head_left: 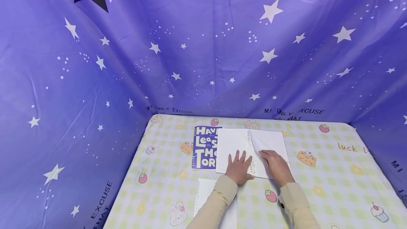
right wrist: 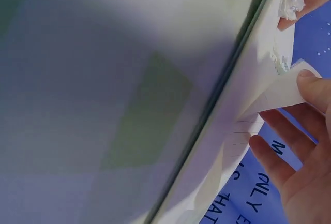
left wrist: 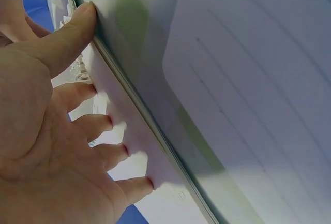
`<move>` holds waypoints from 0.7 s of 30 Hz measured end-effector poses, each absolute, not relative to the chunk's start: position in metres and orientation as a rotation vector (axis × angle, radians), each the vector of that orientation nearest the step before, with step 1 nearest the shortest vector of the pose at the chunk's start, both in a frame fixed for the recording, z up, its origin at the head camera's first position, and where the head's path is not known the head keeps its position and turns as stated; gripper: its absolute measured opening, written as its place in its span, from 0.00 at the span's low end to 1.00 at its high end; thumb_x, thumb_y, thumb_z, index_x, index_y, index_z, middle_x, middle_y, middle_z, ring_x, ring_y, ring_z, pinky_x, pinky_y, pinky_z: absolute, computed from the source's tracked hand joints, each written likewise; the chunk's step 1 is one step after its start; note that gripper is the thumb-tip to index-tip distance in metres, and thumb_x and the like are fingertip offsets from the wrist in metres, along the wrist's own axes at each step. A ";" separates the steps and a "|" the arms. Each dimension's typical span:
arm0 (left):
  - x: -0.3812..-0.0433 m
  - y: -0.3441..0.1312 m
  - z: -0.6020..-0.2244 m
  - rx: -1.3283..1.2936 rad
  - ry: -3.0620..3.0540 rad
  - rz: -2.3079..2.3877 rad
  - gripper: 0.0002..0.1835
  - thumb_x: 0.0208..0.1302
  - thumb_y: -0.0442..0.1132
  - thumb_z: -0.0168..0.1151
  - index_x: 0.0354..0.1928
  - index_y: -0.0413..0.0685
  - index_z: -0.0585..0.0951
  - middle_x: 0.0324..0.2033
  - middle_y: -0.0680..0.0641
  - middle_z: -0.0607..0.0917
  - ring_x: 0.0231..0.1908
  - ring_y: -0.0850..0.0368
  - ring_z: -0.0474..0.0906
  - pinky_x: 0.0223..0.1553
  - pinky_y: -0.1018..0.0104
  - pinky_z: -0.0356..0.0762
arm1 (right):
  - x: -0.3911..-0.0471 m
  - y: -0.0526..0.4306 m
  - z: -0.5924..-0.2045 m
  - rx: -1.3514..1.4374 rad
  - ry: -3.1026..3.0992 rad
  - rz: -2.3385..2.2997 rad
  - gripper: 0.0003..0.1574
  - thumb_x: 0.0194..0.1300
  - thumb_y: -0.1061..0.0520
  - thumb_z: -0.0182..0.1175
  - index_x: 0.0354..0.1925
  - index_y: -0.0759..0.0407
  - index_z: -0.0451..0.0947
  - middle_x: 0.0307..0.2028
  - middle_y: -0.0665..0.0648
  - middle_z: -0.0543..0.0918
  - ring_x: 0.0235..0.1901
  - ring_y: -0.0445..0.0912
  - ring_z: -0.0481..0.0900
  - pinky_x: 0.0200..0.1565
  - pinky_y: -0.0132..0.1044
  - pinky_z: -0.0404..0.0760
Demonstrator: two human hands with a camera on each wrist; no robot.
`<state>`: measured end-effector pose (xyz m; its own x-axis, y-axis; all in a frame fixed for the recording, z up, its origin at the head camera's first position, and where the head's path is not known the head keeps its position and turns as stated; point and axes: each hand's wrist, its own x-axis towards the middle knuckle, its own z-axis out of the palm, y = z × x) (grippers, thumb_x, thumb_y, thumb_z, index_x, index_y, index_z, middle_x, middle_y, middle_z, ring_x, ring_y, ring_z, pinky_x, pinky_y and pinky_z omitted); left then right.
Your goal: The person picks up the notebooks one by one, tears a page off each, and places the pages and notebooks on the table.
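A spiral notebook (head_left: 233, 142) with lined white pages lies spread out on the table. My left hand (head_left: 237, 168) rests on its left page beside the binding, fingers spread and straight, the thumb by the lower end of the spiral. In the left wrist view those fingers (left wrist: 103, 127) press on the paper. My right hand (head_left: 276, 165) is over the right page and pinches a page (right wrist: 279, 89) near its edge. That page curls up from the pages under it, its upper part still running to the spiral (head_left: 249, 140).
A purple notebook (head_left: 203, 147) with large white letters lies partly beneath the left side of the white one. Under my left forearm is a loose sheet (head_left: 203, 188) with a ragged perforated edge. A checked cloth (head_left: 330, 183) covers the table; purple star curtains (head_left: 203, 56) hang around it.
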<state>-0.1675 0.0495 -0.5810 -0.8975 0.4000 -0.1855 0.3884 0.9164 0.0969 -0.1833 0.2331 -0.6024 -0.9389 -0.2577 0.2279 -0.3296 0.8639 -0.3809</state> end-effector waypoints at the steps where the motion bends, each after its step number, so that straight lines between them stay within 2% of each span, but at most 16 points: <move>1: -0.168 0.050 -0.581 0.597 2.875 0.085 0.43 0.58 0.66 0.63 0.74 0.66 0.64 0.75 0.53 0.61 0.75 0.50 0.54 0.73 0.46 0.58 | -0.182 0.233 -0.603 0.462 -2.859 0.628 0.17 0.67 0.66 0.59 0.53 0.69 0.81 0.53 0.67 0.83 0.56 0.63 0.78 0.59 0.60 0.75; 12: -0.168 0.050 -0.587 0.592 2.877 0.094 0.43 0.57 0.66 0.64 0.74 0.67 0.64 0.76 0.53 0.61 0.76 0.50 0.54 0.73 0.46 0.57 | -0.171 0.228 -0.594 0.459 -2.847 0.661 0.18 0.67 0.68 0.58 0.54 0.69 0.81 0.53 0.67 0.83 0.57 0.63 0.78 0.60 0.59 0.74; 21: -0.170 0.048 -0.582 0.586 2.863 0.129 0.43 0.57 0.65 0.65 0.74 0.67 0.65 0.76 0.54 0.61 0.76 0.50 0.53 0.74 0.47 0.57 | -0.175 0.223 -0.590 0.467 -2.891 0.608 0.16 0.68 0.67 0.57 0.52 0.68 0.82 0.52 0.66 0.84 0.55 0.62 0.79 0.59 0.58 0.76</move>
<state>-0.1704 0.0484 -0.5823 -0.8974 0.3968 -0.1928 0.3778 0.9169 0.1283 -0.1747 0.2230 -0.5902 -0.9403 -0.2696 0.2078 -0.3305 0.8695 -0.3672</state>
